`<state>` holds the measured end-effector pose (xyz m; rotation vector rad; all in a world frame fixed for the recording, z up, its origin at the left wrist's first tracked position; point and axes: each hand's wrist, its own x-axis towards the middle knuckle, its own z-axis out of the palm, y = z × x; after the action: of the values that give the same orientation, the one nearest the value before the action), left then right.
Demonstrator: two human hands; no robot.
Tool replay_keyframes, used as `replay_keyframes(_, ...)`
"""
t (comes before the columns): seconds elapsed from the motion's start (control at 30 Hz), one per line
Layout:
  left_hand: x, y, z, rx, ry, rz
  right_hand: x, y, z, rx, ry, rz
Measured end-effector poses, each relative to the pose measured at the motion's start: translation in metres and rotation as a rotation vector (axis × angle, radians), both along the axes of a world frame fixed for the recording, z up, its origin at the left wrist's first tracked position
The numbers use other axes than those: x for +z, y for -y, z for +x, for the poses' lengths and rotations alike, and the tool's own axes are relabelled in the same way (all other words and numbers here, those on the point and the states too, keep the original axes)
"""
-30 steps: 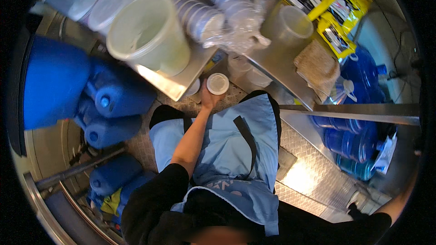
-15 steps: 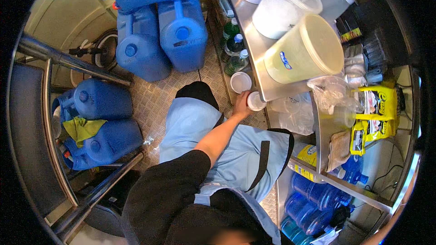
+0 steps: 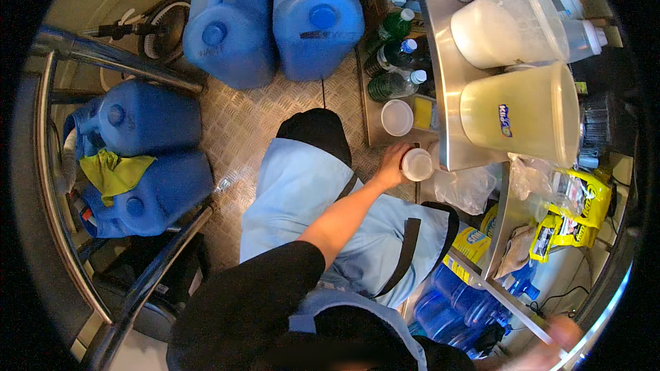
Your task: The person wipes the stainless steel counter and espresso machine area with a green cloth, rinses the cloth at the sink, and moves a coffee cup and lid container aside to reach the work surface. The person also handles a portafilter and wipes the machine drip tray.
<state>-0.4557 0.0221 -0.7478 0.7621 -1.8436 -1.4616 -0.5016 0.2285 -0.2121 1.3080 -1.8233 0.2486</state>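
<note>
My left hand [image 3: 392, 167] reaches across my light blue apron [image 3: 364, 227] toward the low shelf and is closed around a small white plastic tub [image 3: 417, 164]. Just beyond it on the lower shelf sits another round white tub [image 3: 397, 117], beside a yellow block [image 3: 422, 113] that looks like a sponge. Green bottles [image 3: 399, 84] with white and blue caps lie or stand behind these. Far off at the lower right, my right hand [image 3: 564, 333] is smeared by motion near the metal counter's edge [image 3: 526, 312]; its fingers cannot be made out.
Above the shelf, a metal counter carries a yellowish bucket [image 3: 519, 113] and a white one [image 3: 509, 20]. A clear plastic bag [image 3: 467, 187] hangs close to my left hand. Blue jerrycans [image 3: 318, 34] stand ahead; more [image 3: 151, 120] lie behind metal rails [image 3: 130, 62] at left.
The view has shifted, so the counter and shelf lie farther right and the jerrycans higher. My left hand still holds the white tub. My right hand has come into view at the lower right.
</note>
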Motion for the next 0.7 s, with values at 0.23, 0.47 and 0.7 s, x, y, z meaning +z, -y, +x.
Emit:
replay_keyframes(0.23,0.028,-0.002,0.033,0.370,0.059,0.146,-0.364,0.180,0.007,0.059,1.130,0.428)
replay_keyframes(0.47,0.030,0.009,0.054,0.557,0.127,0.275,-0.460,0.321,-0.081,-0.031,1.189,0.140)
replay_keyframes(0.7,0.039,0.019,0.061,0.539,0.082,0.233,-0.460,0.329,-0.092,-0.460,1.193,0.377)
